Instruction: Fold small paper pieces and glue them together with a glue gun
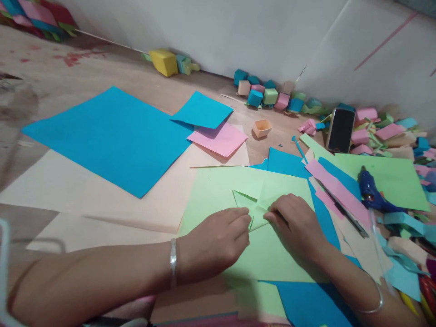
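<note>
A small piece of pale green paper with folded flaps [247,200] lies on a larger pale green sheet [211,186]. My left hand [218,238] pinches the folded paper's near left side, its fingers closed. On the right side, my right hand [294,225] grips the same paper between thumb and fingers. The fingertips of both hands are close together over it, and their grip partly hides the folds. Beyond the hands rest a folded pink paper [220,138] and a blue paper [202,109] that overlaps it.
A big blue sheet [112,141] covers peach sheets at left. To the right are a blue glue gun [373,190], a cutter [344,213], pink strips and a phone [341,130]. Small paper boxes [255,96] line the wall, with one open peach box [262,129] nearer.
</note>
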A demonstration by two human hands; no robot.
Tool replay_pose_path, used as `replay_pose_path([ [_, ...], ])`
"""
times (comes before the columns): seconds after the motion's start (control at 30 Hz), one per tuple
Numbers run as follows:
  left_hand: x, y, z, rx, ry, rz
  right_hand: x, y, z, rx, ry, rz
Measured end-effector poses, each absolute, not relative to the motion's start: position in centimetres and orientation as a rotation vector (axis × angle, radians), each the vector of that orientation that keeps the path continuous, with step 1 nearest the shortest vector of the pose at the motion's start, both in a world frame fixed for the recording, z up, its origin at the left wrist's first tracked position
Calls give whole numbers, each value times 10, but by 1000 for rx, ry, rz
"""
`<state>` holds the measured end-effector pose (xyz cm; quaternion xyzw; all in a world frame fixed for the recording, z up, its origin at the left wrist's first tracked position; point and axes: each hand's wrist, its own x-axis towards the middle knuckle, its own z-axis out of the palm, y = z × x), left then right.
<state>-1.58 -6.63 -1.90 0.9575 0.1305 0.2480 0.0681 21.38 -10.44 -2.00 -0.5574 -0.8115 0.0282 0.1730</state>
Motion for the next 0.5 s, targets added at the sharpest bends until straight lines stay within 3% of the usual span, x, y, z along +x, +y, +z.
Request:
replay_pose_path([
  [0.5, -18, -63, -13, 2958, 298, 615, 214, -107, -28, -1676, -2347, 21],
])
